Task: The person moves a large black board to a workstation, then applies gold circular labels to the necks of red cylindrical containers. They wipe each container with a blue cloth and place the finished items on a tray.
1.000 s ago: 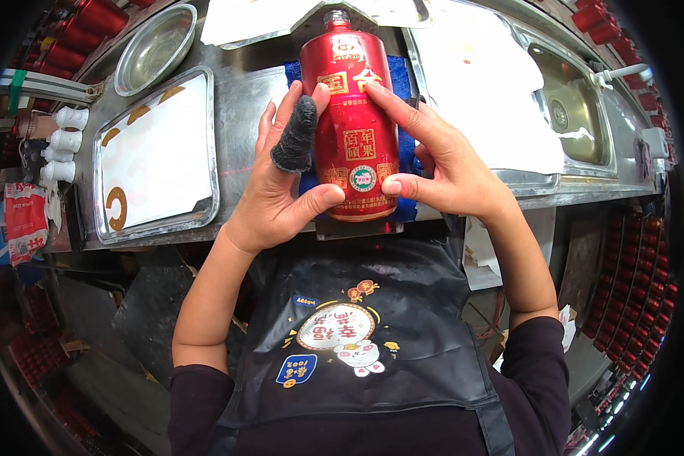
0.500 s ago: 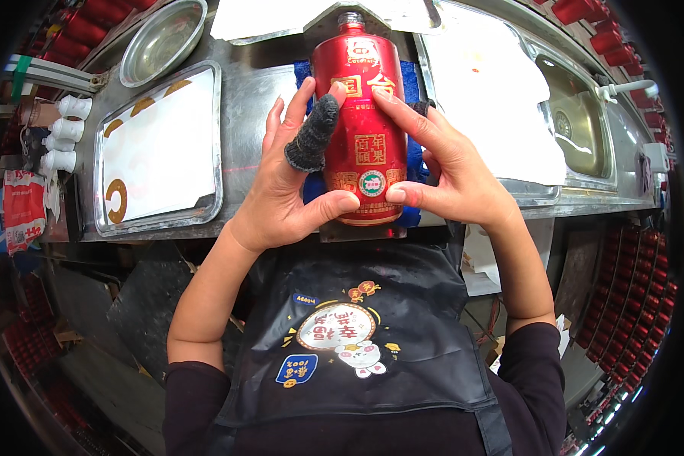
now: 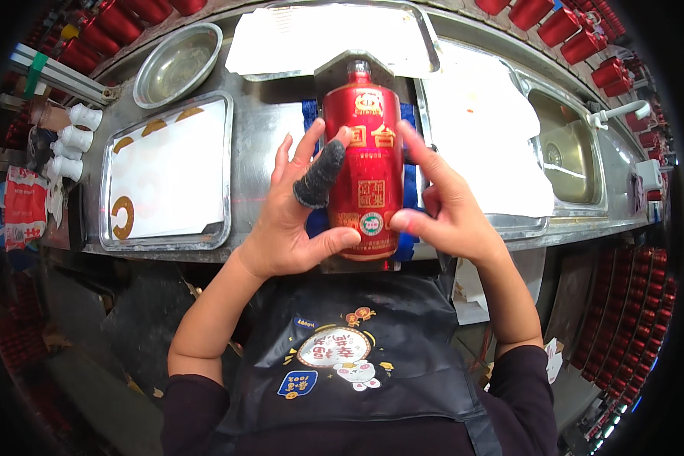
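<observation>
At the far left of the red bottle, on the edge of the steel bench (image 3: 270,129), some small white cups (image 3: 72,140) stand in a row, and a red and white packet (image 3: 23,209) hangs below them. Nearer to the bottle lies a shallow metal tray (image 3: 167,171) with a white sheet inside it; a few gold-coloured curved pieces rest on that sheet. Behind the tray, further from the person, sits a round steel bowl (image 3: 178,64).

The red bottle (image 3: 362,171) lies on its side in the middle of the bench, on a blue cloth (image 3: 410,194), with its neck pointing away from the person and its base near the bench edge. The left hand (image 3: 296,220) presses on the left side of the bottle: the fingers are spread open, the thumb lies across the lower part, and one finger wears a black cover (image 3: 318,176). The right hand (image 3: 441,209) holds the right side of the bottle, fingers stretched along it and the thumb touching the round sticker near the base. So the bottle is clamped between the two hands.

To the right of the bottle there is a white cloth (image 3: 486,144), and further right a steel sink (image 3: 570,156) with a white tap (image 3: 619,114). Beyond the sink many red bottles (image 3: 577,30) are stacked.
</observation>
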Motion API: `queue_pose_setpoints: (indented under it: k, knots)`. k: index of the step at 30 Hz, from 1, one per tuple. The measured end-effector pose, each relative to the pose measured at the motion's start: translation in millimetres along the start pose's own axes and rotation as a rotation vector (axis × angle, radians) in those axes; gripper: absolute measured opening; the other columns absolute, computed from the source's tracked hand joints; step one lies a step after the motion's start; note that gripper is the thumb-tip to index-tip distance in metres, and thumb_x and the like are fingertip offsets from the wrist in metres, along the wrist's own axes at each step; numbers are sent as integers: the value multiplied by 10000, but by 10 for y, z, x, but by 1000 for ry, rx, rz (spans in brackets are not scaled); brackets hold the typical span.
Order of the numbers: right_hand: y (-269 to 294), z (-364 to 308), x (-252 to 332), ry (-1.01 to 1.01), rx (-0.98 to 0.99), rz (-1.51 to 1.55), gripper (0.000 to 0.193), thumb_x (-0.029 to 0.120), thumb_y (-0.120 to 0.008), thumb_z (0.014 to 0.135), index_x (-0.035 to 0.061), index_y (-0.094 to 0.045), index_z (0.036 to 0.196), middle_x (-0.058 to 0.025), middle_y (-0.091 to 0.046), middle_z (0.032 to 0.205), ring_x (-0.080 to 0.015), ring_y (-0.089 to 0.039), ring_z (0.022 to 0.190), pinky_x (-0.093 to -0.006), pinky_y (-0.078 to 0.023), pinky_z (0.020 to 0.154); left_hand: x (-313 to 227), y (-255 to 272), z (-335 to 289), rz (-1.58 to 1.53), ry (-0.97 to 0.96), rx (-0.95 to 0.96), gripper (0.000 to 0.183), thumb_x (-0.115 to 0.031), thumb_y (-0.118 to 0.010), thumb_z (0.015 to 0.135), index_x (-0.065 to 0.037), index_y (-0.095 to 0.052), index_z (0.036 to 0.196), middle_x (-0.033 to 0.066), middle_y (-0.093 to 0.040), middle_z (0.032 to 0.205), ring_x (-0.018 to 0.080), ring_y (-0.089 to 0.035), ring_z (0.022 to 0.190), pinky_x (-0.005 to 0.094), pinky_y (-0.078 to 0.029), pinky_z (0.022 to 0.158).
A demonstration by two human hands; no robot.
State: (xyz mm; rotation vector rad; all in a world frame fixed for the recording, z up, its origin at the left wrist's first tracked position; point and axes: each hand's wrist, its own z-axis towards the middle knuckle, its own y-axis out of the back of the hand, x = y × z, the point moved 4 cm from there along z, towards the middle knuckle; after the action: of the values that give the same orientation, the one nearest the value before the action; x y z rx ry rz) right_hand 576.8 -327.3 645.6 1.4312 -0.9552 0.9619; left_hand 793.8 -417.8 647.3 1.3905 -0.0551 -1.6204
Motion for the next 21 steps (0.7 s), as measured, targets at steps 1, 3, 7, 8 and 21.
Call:
queue_pose_setpoints:
  k: [1,3,7,8,21]
  knots:
    - [84,34,-45,-26,-76,96,737,300,-711,889,138,-401,1538,-145,-599,1181,-139,-531,743,-265,-461,681,-7,-3,-3,-29,3,-15,908,-492,-746,825,-175,-322,1562,151,-356,1596,390,-196,1517,641,-37,1172]
    - [320,100,-273,-328,-401,400,472,213,-597,978,77,-544,1427,-101,-671,1105,-3,-477,532,-191,-431,515,-14,-20,-18,-106,18,-55,940,-490,-748,826,-180,-278,1579,161,-346,1600,394,-198,1516,640,-41,1172]
    - [546,48,-358,-277,-669,828,356,243,-566,975,4,-617,1234,-46,-613,840,-120,-607,632,-274,-523,645,-24,-61,-68,-121,36,-61,1032,-456,-776,809,-184,-175,1602,180,-335,1601,405,-221,1507,645,-57,1165]
    - [491,-24,-288,-291,-600,699,305,191,-628,935,7,-636,1177,-54,-628,892,-115,-608,741,-269,-526,681,-17,-71,-81,-101,72,-37,1046,-437,-786,803,-186,-163,1605,178,-335,1603,409,-224,1506,650,-68,1160]
    - [312,926,1028,649,-272,-414,285,17,-795,763,3,-681,1023,-107,-687,842,-198,-646,672,-313,-519,624,19,-85,-104,-208,199,3,1277,-335,-851,769,-80,99,1584,271,-102,1640,412,-139,1519,485,-159,1215]
